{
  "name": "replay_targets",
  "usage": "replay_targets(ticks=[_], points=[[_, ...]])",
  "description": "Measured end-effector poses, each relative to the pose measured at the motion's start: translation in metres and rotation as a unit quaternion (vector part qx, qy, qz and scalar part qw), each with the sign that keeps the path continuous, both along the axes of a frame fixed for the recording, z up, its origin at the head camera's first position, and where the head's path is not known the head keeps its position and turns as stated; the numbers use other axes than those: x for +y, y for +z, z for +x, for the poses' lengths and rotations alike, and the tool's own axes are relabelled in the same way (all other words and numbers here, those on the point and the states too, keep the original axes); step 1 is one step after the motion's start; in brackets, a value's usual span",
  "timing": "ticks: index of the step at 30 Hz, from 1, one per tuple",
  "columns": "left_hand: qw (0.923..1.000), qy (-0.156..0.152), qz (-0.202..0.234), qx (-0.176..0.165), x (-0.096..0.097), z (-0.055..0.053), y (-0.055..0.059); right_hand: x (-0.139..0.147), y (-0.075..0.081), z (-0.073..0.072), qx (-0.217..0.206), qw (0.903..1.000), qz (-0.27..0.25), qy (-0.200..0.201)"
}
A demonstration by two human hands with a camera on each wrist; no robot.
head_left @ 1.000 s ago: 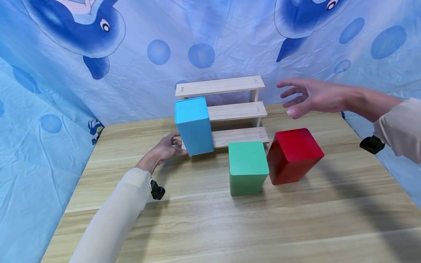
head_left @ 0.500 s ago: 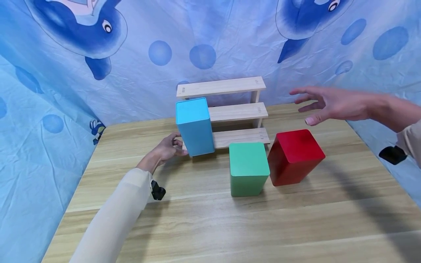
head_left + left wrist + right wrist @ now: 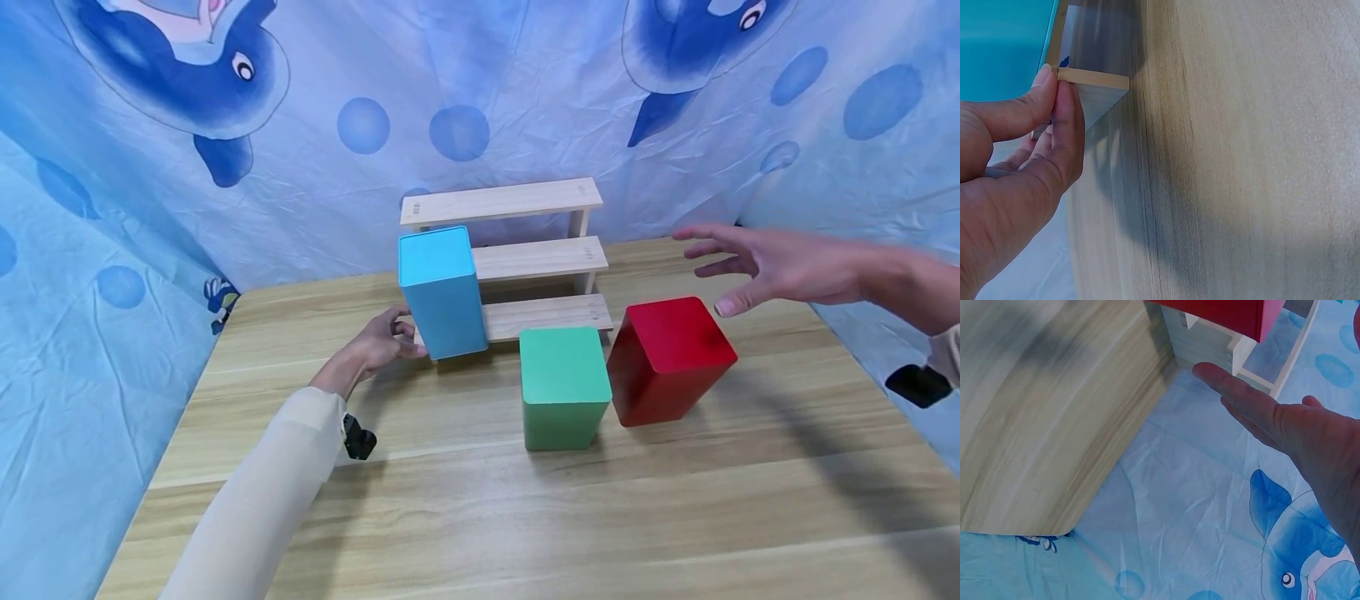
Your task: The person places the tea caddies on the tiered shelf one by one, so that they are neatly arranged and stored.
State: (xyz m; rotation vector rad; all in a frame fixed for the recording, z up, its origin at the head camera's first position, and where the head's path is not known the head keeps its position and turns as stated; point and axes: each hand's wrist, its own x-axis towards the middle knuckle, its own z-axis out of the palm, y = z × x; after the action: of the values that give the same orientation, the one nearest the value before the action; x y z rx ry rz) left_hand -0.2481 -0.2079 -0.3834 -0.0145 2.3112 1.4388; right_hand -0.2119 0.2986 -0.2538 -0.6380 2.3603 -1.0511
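A three-step wooden rack stands against the back curtain. My left hand is at the left end of its lowest step. In the left wrist view, thumb and fingers pinch that step's board beside the blue box. The tall blue box stands upright on the lowest step, at its left. My right hand hovers with spread fingers, holding nothing, right of the red box. A green box stands just left of the red one, both on the table in front of the rack.
The wood-grain table reaches the curtain at the back. A blue curtain with dolphins hangs behind and at both sides. Black wrist cameras sit on both wrists.
My right hand has moved right and down, away from the rack, its fingers still spread. The left hand keeps its hold, and the boxes and rack stay in place.
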Motion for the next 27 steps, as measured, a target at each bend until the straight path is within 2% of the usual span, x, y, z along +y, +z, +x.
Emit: replay_targets(ticks=[9, 18, 27], points=[[1.0000, 0.000, 0.009, -0.003, 0.000, 0.000, 0.001, 0.003, -0.007, 0.008, -0.020, 0.9996, -0.015, -0.009], [0.9999, 0.001, 0.008, -0.011, -0.002, -0.001, -0.001, 0.000, -0.016, 0.022, -0.048, 0.9980, -0.038, 0.015], [0.9999, 0.002, 0.009, -0.010, -0.001, -0.001, 0.000, 0.001, -0.027, 0.034, -0.045, 0.9975, -0.054, -0.005]])
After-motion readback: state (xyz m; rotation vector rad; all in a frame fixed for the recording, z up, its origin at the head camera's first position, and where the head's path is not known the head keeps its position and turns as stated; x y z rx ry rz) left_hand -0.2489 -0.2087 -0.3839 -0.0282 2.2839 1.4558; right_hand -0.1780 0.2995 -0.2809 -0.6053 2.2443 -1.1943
